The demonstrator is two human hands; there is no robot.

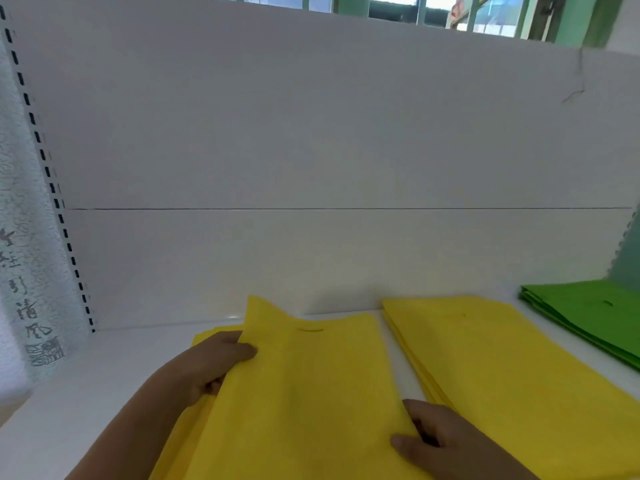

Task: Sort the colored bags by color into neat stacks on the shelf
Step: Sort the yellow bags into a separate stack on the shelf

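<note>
From the head view, a white shelf board (pixel 114 362) with a white back panel (pixel 311 150) carries three groups of flat fabric bags. Nearest the person, at lower centre, lies a loose pile of yellow non-woven bags (pixel 194 445), and the top yellow bag (pixel 304 393) of that pile is lifted at its far left corner, which stands up off the pile. The left hand (pixel 204 368) grips this top bag at its left edge, thumb over the fabric and fingers curled beneath it. The right hand (pixel 440 441) pinches the same bag at its near right edge, thumb and fingers closed on the fabric. Just beside the pile, to the right and apart from it by a narrow strip of bare shelf, sits a neat stack of yellow bags (pixel 502 368) with its edges aligned. Further right, at the edge of view, lies a stack of green bags (pixel 595 317), separate from the yellow stack. A slotted upright rail (pixel 52 188) runs down the left side of the shelf, with a patterned pale curtain (pixel 24 271) beside it. Green window frames (pixel 571 19) show above the back panel.
</note>
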